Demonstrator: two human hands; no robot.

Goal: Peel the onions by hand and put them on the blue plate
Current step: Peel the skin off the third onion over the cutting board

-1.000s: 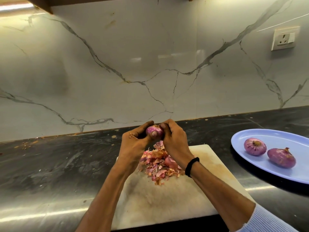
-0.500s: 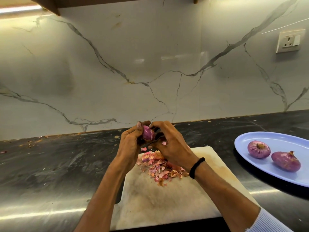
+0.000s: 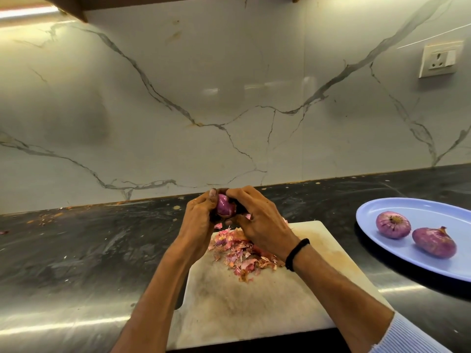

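Purple and shiny, the small round onion (image 3: 225, 208) sits in the middle of the frame, held up above the white plastic cutting board (image 3: 242, 309). The left hand (image 3: 197, 220) curls round it so it cannot slip. The right hand (image 3: 257, 220) curls over the other side and pinches at the onion, likely to pull skin off. The hands work over the board so scraps drop onto the pile of dry pink onion skins (image 3: 242, 253) below. At the right edge, the oval blue plate (image 3: 382, 212) holds 2 done ones, a round peeled onion (image 3: 393, 224) just beside a pointy peeled onion (image 3: 434, 242). The plate is near, so this onion can go there next.
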